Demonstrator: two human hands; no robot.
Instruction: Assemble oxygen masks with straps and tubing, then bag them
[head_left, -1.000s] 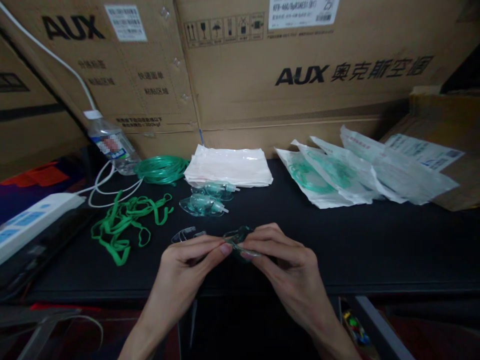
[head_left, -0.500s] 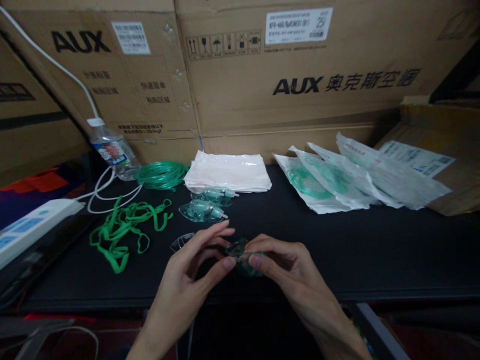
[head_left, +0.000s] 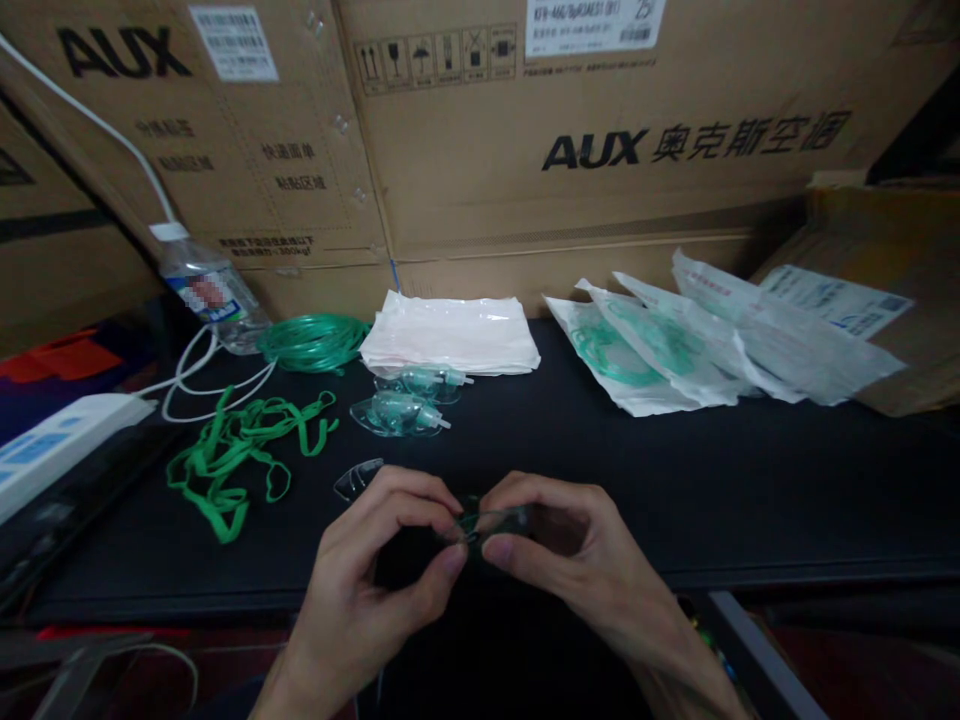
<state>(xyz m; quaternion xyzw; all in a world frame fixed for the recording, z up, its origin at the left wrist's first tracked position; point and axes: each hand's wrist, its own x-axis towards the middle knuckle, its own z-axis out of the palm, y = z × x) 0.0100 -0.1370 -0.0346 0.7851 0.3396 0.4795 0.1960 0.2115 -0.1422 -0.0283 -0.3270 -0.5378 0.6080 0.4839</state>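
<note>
Near the table's front edge, my right hand (head_left: 581,540) grips a small see-through green oxygen mask (head_left: 496,522) between thumb and fingers. My left hand (head_left: 382,555) is closed in a pinch at the mask's left edge, thumb against fingertips. Much of this mask is hidden by my fingers. Just beyond my left hand lies a clear plastic piece (head_left: 357,480), partly covered by it. Farther back are more green masks with pale connectors, one mask (head_left: 397,414) in front and another (head_left: 420,382) behind it.
Green elastic straps (head_left: 240,440) lie left, with coiled green tubing (head_left: 313,343) behind. A stack of white pouches (head_left: 454,335) sits at the back. Filled pouches (head_left: 619,350) overlap at right. A bottle (head_left: 206,290), a power strip (head_left: 67,440) and cardboard boxes (head_left: 465,200) edge the table.
My left fingers have come down from spread to a pinch on the mask's edge. The mask has turned lower between my hands. The view has shifted slightly.
</note>
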